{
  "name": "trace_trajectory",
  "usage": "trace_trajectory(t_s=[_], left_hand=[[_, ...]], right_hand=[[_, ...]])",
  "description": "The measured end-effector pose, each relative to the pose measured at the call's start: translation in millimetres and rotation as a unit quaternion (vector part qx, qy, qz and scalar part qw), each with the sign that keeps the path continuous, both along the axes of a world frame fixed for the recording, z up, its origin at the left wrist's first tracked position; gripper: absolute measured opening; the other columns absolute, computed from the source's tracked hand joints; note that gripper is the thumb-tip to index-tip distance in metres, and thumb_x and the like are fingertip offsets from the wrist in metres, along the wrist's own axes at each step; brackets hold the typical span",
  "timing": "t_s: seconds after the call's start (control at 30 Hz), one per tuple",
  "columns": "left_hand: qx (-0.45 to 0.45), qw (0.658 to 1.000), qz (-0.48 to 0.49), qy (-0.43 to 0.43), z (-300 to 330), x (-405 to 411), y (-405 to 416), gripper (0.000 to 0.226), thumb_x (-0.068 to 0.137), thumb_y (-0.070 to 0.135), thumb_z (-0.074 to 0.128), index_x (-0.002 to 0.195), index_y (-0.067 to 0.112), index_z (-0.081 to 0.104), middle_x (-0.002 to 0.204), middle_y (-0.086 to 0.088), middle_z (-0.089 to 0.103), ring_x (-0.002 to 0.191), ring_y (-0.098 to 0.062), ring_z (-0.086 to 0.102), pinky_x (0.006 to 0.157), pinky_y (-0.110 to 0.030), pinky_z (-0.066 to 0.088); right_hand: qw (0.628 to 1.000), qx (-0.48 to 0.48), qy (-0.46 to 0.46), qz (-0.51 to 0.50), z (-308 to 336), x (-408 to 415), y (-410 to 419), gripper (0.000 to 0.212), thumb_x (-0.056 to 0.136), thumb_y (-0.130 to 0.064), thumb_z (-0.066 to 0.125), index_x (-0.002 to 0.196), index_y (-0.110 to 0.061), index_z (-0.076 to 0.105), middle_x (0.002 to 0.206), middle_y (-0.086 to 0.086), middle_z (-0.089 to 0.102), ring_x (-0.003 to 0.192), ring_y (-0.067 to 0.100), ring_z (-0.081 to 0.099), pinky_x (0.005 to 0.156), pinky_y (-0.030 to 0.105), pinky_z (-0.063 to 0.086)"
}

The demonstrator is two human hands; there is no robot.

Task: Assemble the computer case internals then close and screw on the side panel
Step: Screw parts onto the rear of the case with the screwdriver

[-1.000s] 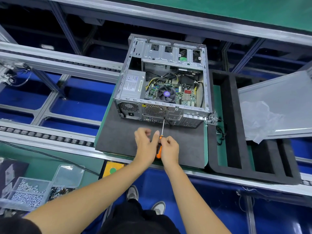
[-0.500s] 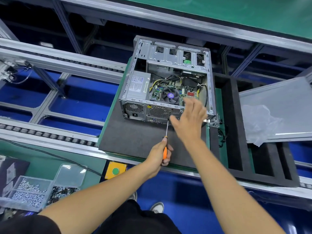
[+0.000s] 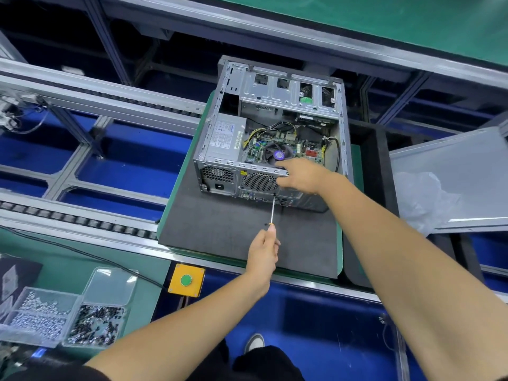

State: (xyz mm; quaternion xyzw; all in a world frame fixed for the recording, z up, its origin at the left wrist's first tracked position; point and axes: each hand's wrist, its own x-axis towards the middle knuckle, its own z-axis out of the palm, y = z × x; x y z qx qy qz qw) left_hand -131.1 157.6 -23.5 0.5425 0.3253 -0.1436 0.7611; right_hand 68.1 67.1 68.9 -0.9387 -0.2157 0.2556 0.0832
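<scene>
The open computer case [image 3: 275,86] lies on its side on a dark foam mat [image 3: 220,232], with the motherboard, fan and power supply [image 3: 225,137] showing inside. My left hand [image 3: 264,250] grips the handle of a screwdriver [image 3: 272,210], whose tip touches the case's rear panel below the fan grille. My right hand [image 3: 299,174] rests on the near top edge of the case, fingers over the rim and thumb against the rear panel. The grey side panel [image 3: 453,166] lies off to the right, detached.
A clear compartment box [image 3: 68,312] with silver and black screws sits at lower left. A yellow box with a green button [image 3: 187,280] is on the conveyor's front rail. Crumpled clear plastic [image 3: 423,199] lies on the side panel. A black foam tray [image 3: 373,160] stands right of the case.
My right hand left the screwdriver, reached forward and came down onto the case's near edge. My left hand kept the screwdriver, its tip still at the rear panel.
</scene>
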Motion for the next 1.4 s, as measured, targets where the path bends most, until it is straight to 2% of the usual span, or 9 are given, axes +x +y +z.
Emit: trace_trajectory(t_s=[0.13, 0.23, 0.37, 0.5, 0.6, 0.8, 0.97, 1.23, 1.4], left_hand=[[0.321, 0.945, -0.048, 0.037, 10, -2, -11, 0.046, 0.103, 0.057, 0.04, 0.074, 0.021, 0.035, 0.063, 0.006, 0.045, 0.059, -0.017, 0.043, 0.054, -0.031, 0.027], [0.383, 0.921, -0.039, 0.05, 10, -2, -15, 0.045, 0.102, 0.058, 0.041, 0.077, 0.022, 0.038, 0.065, 0.006, 0.05, 0.062, -0.017, 0.05, 0.053, -0.03, 0.028], [0.07, 0.996, 0.056, 0.009, 9, 6, -11, 0.04, 0.102, 0.044, 0.056, 0.075, 0.015, 0.045, 0.061, 0.003, 0.044, 0.049, -0.012, 0.035, 0.044, -0.026, 0.029], [-0.324, 0.939, 0.109, 0.039, 1, 7, 1, 0.036, 0.102, 0.038, 0.053, 0.08, 0.01, 0.055, 0.063, 0.004, 0.042, 0.042, -0.005, 0.03, 0.032, -0.017, 0.021], [-0.381, 0.922, 0.07, -0.001, -4, 5, -1, 0.035, 0.105, 0.041, 0.049, 0.088, 0.012, 0.056, 0.065, 0.007, 0.039, 0.04, -0.004, 0.027, 0.032, -0.018, 0.019], [0.063, 0.997, 0.012, -0.032, 0, 10, -7, 0.04, 0.107, 0.047, 0.039, 0.083, 0.016, 0.048, 0.059, 0.005, 0.039, 0.048, -0.014, 0.029, 0.042, -0.024, 0.025], [0.469, 0.882, -0.027, -0.014, -1, 2, -22, 0.039, 0.106, 0.053, 0.036, 0.079, 0.025, 0.033, 0.064, 0.003, 0.051, 0.058, -0.021, 0.046, 0.051, -0.034, 0.028], [0.628, 0.778, -0.026, 0.012, -9, 4, -19, 0.037, 0.103, 0.058, 0.037, 0.085, 0.025, 0.034, 0.057, 0.005, 0.048, 0.044, -0.013, 0.041, 0.043, -0.027, 0.026], [0.346, 0.936, 0.009, -0.068, -27, 9, -17, 0.046, 0.104, 0.055, 0.042, 0.087, 0.013, 0.05, 0.062, 0.0, 0.054, 0.054, -0.022, 0.046, 0.051, -0.035, 0.036]], right_hand=[[1.0, -0.001, -0.009, 0.013, 3, -3, 0, 0.062, 0.097, -0.038, 0.056, 0.155, -0.022, 0.039, 0.135, 0.019, 0.061, 0.104, 0.029, 0.056, 0.084, 0.037, 0.044], [1.0, 0.001, -0.006, 0.009, 6, -4, -1, 0.063, 0.097, -0.039, 0.056, 0.155, -0.021, 0.039, 0.142, 0.02, 0.056, 0.113, 0.033, 0.057, 0.095, 0.04, 0.047], [0.999, 0.007, 0.009, 0.034, 6, -3, -2, 0.052, 0.093, -0.039, 0.056, 0.139, -0.015, 0.054, 0.141, 0.018, 0.056, 0.115, 0.035, 0.058, 0.086, 0.038, 0.046], [0.999, 0.025, 0.023, 0.043, 7, 0, -2, 0.021, 0.09, -0.035, 0.056, 0.095, -0.015, 0.062, 0.094, 0.01, 0.06, 0.07, 0.019, 0.055, 0.055, 0.029, 0.032], [0.997, 0.032, 0.018, 0.061, 8, 0, -4, 0.014, 0.091, -0.029, 0.058, 0.083, -0.017, 0.062, 0.089, -0.002, 0.052, 0.083, 0.027, 0.055, 0.06, 0.032, 0.033], [0.995, 0.021, 0.01, 0.097, 7, 0, -4, 0.019, 0.096, -0.022, 0.056, 0.078, -0.026, 0.059, 0.101, -0.009, 0.039, 0.101, 0.018, 0.038, 0.082, 0.031, 0.031], [0.997, 0.068, 0.0, 0.038, -1, 4, -4, 0.022, 0.097, -0.03, 0.056, 0.109, -0.016, 0.068, 0.078, -0.01, 0.049, 0.091, 0.02, 0.051, 0.079, 0.028, 0.037], [0.997, 0.066, -0.006, 0.029, 2, 0, -5, 0.014, 0.082, -0.034, 0.063, 0.09, -0.023, 0.063, 0.103, 0.005, 0.059, 0.083, 0.022, 0.058, 0.062, 0.033, 0.039], [0.998, 0.055, -0.008, 0.027, 2, 0, -4, 0.024, 0.081, -0.037, 0.062, 0.096, -0.02, 0.066, 0.112, 0.006, 0.059, 0.091, 0.026, 0.061, 0.076, 0.038, 0.049]])
